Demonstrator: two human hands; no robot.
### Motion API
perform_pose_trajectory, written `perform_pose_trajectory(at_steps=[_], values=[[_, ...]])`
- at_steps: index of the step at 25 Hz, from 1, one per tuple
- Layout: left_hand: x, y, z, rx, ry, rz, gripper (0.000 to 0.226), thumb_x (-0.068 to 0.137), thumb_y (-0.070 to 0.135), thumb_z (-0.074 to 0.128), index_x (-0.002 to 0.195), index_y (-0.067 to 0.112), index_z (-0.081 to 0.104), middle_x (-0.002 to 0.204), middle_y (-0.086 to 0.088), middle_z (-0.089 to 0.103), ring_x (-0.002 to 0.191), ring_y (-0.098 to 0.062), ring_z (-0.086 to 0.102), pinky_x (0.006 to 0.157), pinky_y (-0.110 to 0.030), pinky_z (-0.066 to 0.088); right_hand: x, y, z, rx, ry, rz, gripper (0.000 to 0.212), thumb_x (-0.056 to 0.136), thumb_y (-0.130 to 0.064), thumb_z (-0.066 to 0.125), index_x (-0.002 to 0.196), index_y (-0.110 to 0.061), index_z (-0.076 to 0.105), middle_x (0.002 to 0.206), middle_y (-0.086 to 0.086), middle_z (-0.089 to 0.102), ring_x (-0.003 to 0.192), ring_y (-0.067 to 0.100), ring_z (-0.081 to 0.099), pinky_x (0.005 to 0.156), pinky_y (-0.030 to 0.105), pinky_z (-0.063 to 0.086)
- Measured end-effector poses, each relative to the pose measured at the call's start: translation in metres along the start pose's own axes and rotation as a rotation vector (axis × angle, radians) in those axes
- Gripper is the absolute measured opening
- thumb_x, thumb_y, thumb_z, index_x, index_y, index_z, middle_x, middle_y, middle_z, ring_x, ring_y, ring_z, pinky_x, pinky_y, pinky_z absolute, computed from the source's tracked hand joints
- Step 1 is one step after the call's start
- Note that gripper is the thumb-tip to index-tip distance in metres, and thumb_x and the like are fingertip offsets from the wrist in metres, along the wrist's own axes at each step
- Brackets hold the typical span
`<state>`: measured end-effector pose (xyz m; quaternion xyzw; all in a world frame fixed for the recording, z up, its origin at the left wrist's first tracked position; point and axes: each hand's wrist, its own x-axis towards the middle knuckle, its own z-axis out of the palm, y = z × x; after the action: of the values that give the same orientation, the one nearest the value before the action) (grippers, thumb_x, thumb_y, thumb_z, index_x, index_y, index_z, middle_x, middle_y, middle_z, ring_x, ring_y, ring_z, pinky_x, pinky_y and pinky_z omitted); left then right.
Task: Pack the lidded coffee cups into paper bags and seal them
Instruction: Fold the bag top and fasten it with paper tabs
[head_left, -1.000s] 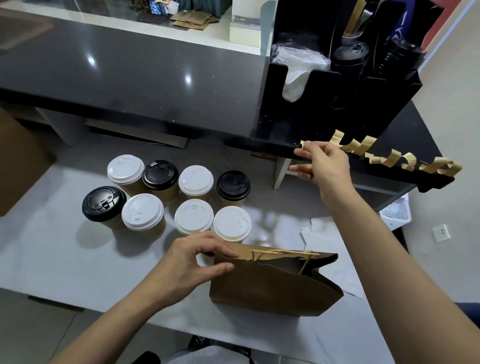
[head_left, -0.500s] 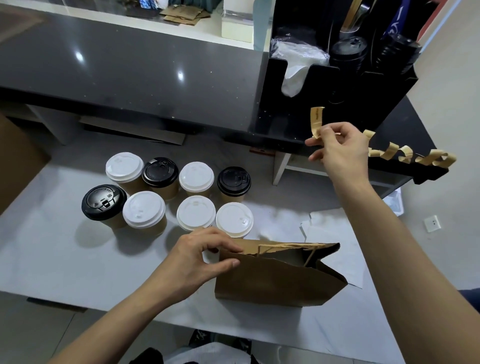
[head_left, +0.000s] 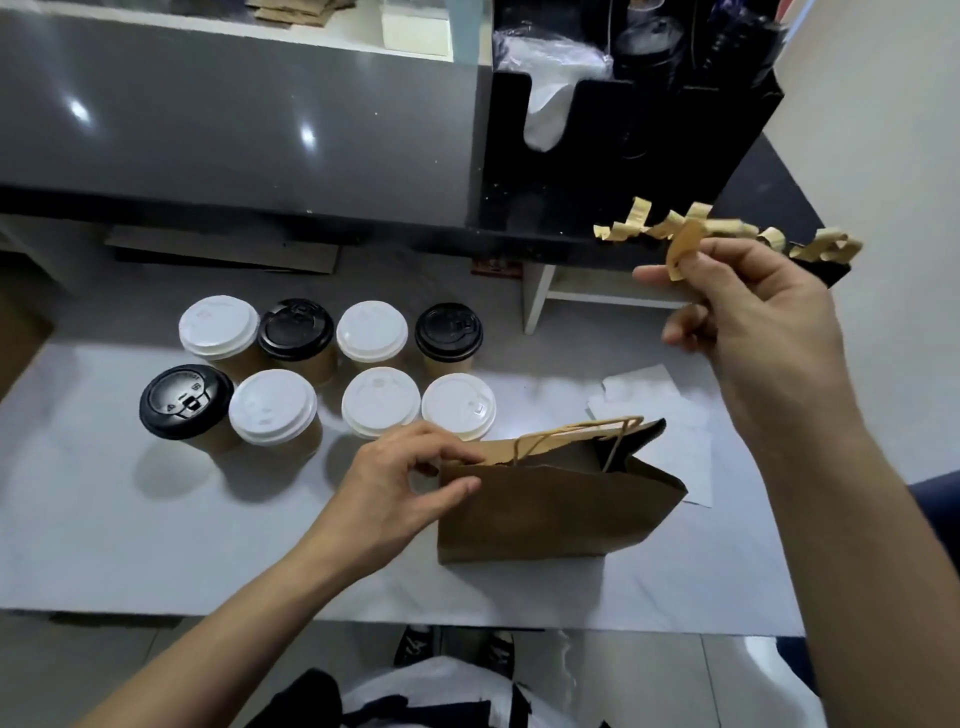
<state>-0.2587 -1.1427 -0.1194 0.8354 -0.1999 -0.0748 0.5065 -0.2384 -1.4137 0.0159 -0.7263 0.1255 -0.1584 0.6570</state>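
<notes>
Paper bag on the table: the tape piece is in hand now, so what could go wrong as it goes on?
1. The tape strip curls in the right hand; it may stick to itself or the fingers before reaching the bag.
2. The left hand pinches only one top corner of the paper bag; the far end gapes, so the seal may land crooked.
3. The nearest white-lidded cup stands right behind the bag and could be nudged.
</notes>
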Motion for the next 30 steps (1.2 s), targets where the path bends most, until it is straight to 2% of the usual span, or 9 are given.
perform_pose_trajectory(at_steps=[6, 10, 14, 17, 21, 25, 30], values=[[0.001, -0.004, -0.001, 0.009, -0.022, 0.027, 0.022, 0.084, 0.028, 0.081, 0.104, 0.038, 0.076, 0.104, 0.014, 0.068, 0.101, -0.017, 0.064, 0.085, -0.032, 0.054, -0.063, -0.017, 0.002, 0.053, -0.045, -0.005, 0.006, 0.100, -0.019, 0.060, 0.095, -0.018, 0.063, 0.095, 0.010, 0.078, 0.041, 0.018, 0.049, 0.050, 0.029, 0.040], [0.002, -0.005, 0.000, 0.009, -0.019, 0.032, 0.022, 0.084, 0.029, 0.081, 0.104, 0.037, 0.076, 0.103, 0.015, 0.068, 0.105, -0.016, 0.063, 0.089, -0.036, 0.053, -0.106, -0.014, 0.019, 0.093, -0.220, 0.084, 0.010, 0.093, -0.023, 0.062, 0.096, -0.014, 0.062, 0.094, 0.009, 0.079, 0.034, 0.018, 0.049, 0.040, 0.023, 0.038], [0.002, -0.007, 0.000, -0.064, -0.011, 0.033, 0.025, 0.083, 0.023, 0.083, 0.103, 0.036, 0.076, 0.102, 0.010, 0.069, 0.103, -0.019, 0.065, 0.089, -0.037, 0.055, -0.131, 0.017, 0.038, 0.121, -0.334, 0.145, 0.004, 0.092, -0.019, 0.065, 0.092, -0.018, 0.068, 0.090, 0.010, 0.077, 0.035, 0.022, 0.053, 0.040, 0.020, 0.038], [0.001, -0.008, -0.001, -0.092, -0.036, 0.022, 0.026, 0.084, 0.022, 0.083, 0.107, 0.034, 0.077, 0.103, 0.009, 0.069, 0.103, -0.019, 0.066, 0.089, -0.039, 0.056, -0.139, 0.045, 0.048, 0.078, -0.295, 0.163, 0.006, 0.092, -0.016, 0.069, 0.092, -0.018, 0.074, 0.081, 0.002, 0.071, 0.043, 0.019, 0.049, 0.044, 0.019, 0.041], [0.001, -0.009, -0.005, -0.058, -0.069, 0.054, 0.030, 0.086, 0.018, 0.081, 0.113, 0.031, 0.076, 0.106, 0.009, 0.067, 0.105, -0.019, 0.066, 0.090, -0.039, 0.055, -0.144, 0.076, 0.062, 0.050, -0.191, 0.269, 0.006, 0.086, -0.025, 0.076, 0.090, -0.022, 0.078, 0.078, 0.004, 0.073, 0.046, 0.015, 0.048, 0.047, 0.024, 0.043], [0.000, -0.010, -0.006, -0.050, -0.085, 0.067, 0.032, 0.088, 0.014, 0.078, 0.118, 0.025, 0.074, 0.110, 0.009, 0.066, 0.109, -0.016, 0.065, 0.092, -0.036, 0.056, -0.142, 0.095, 0.073, -0.014, -0.066, 0.331, 0.002, 0.087, -0.025, 0.078, 0.088, -0.024, 0.078, 0.070, 0.002, 0.072, 0.047, 0.011, 0.048, 0.048, 0.022, 0.044], [-0.001, -0.008, -0.007, -0.078, -0.081, 0.065, 0.027, 0.088, 0.015, 0.078, 0.114, 0.020, 0.076, 0.110, 0.008, 0.067, 0.107, -0.016, 0.066, 0.090, -0.029, 0.056, -0.143, 0.102, 0.083, -0.040, -0.001, 0.354, 0.004, 0.087, -0.028, 0.078, 0.086, -0.025, 0.079, 0.067, -0.002, 0.071, 0.048, 0.005, 0.050, 0.048, 0.018, 0.043]])
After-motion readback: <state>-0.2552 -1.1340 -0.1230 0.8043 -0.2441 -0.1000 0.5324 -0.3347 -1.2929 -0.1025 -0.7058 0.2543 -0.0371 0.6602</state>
